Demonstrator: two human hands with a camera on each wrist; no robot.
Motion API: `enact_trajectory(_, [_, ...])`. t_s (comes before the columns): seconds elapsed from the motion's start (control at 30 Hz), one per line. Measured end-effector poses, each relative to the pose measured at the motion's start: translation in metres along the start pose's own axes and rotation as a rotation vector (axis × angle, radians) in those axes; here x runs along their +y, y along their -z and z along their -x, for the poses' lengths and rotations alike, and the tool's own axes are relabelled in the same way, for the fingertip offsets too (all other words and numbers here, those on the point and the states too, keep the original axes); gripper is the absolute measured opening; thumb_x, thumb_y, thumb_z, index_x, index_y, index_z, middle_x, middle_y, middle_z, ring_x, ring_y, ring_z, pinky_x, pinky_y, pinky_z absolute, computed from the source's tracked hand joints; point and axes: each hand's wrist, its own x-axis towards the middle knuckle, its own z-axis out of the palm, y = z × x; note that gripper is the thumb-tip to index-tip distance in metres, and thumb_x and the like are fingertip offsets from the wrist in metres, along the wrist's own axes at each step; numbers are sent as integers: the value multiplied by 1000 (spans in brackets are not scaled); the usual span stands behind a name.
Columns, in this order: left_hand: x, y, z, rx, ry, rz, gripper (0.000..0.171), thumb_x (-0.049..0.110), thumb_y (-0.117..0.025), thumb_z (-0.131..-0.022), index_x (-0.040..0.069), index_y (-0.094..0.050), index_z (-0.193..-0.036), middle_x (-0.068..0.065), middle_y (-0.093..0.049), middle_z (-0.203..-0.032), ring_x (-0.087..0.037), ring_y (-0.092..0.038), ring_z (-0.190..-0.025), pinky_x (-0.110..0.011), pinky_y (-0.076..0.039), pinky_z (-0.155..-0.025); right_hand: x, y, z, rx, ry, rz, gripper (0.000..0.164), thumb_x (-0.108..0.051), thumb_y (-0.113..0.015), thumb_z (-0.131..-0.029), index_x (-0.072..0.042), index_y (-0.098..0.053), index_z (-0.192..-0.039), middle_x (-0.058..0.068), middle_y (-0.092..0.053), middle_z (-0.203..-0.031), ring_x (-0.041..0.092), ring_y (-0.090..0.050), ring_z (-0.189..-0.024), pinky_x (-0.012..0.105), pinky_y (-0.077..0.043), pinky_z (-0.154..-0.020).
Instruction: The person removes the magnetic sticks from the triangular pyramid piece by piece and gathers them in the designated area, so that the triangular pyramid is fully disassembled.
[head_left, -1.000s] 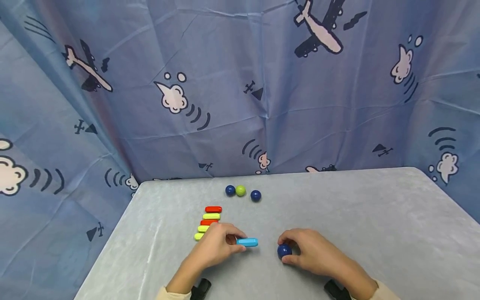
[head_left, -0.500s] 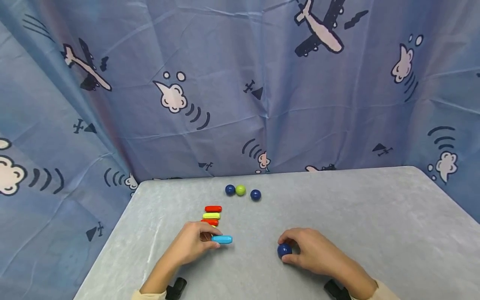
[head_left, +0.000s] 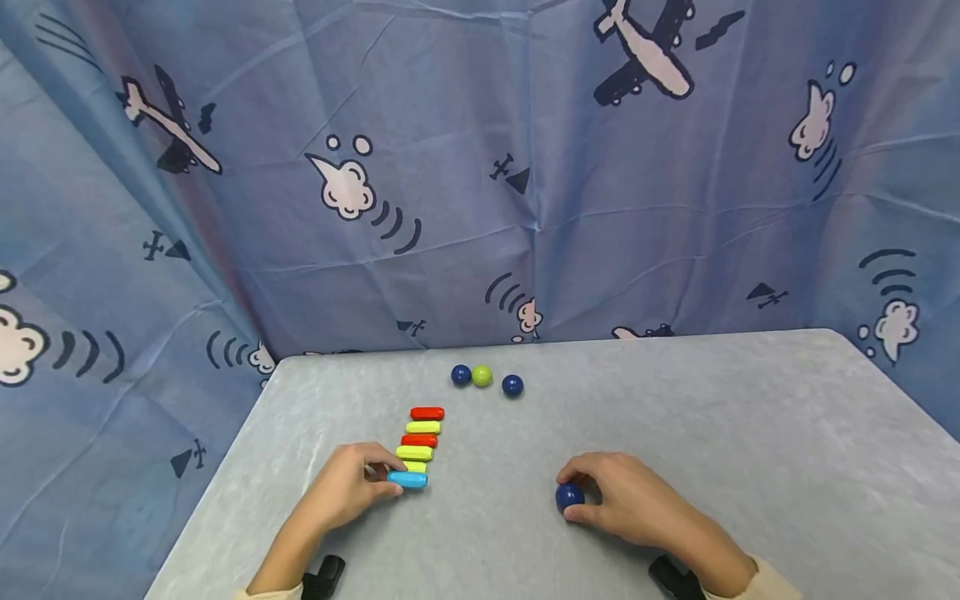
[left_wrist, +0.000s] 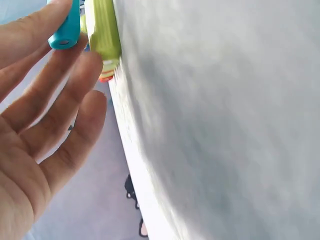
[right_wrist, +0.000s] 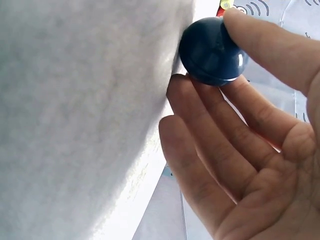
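My left hand pinches a light-blue faceted bar by its left end, between thumb and fingers. That bar lies at the near end of a column of red and yellow bars, in front of the nearest yellow bar. The left wrist view shows the light-blue bar, with a small hole in its end, held off the table beside a yellow-green bar. On the right, my right hand grips a dark-blue ball with thumb and fingertips; the right wrist view shows this ball close against the tabletop.
Toward the back of the grey-white table sit a dark-blue ball, a green ball touching or nearly touching it, and another dark-blue ball. Red bars alternate with yellow ones in the column. A patterned curtain hangs behind.
My left hand has carried the light-blue bar leftward, from the table's middle to the near end of the bar column. The right hand and its ball have stayed in place.
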Motion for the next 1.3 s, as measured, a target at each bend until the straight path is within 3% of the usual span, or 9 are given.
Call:
enact_trajectory(0.17, [-6,1,4,29,2,-6,21,7,-88,-70,17,-79,-87,7,-65,-79,0,-55,-69,-21,-49,-63,0,2,0,-15,-20,16,32,-38,-84,-77,-23,-72,-102,-15,-68,-97,2,-62,-87,33,-53,-79])
enact_trajectory(0.5, [-8,-3,2,-48,63,-16,21,1,-85,-72,12,-78,-87,4,-64,-79,0,-52,-67,-19,-46,-60,1,1,-1,-20,-30,28,32,-38,-84,-77,-24,-72,-104,-16,-68,-98,3,-62,-89,36,-53,-81])
enact_trajectory(0.73, [-4,-5,4,-53,105,-30,22,0,-85,-71,12,-76,-88,3,-63,-78,-6,-53,-68,-20,-45,-60,-1,0,-1,-10,-11,39,34,-39,-83,-78,-23,-73,-106,-14,-71,-101,4,-64,-91,37,-53,-82])
enact_trajectory(1.0, [-2,-3,6,-52,117,-35,24,-1,-86,-71,12,-75,-88,2,-63,-78,-8,-55,-69,-20,-46,-61,0,0,-3,-64,-13,30,41,-38,-84,-76,-20,-73,-112,-5,-73,-111,21,-68,-107,48,-52,-92])
enact_trajectory(1.13, [-2,-2,7,-49,120,-32,23,-1,-85,-72,12,-74,-88,2,-63,-78,-8,-55,-69,-20,-46,-61,-1,1,-4,-50,-15,25,41,-38,-84,-76,-19,-73,-111,-6,-73,-109,17,-68,-103,45,-54,-88])
enact_trajectory(1.3, [-3,-4,7,-56,107,-33,20,0,-83,-74,12,-75,-89,2,-63,-78,-8,-54,-69,-20,-46,-61,1,3,-6,-7,-14,37,41,-35,-84,-77,-18,-72,-113,-10,-73,-104,7,-66,-90,34,-54,-79])
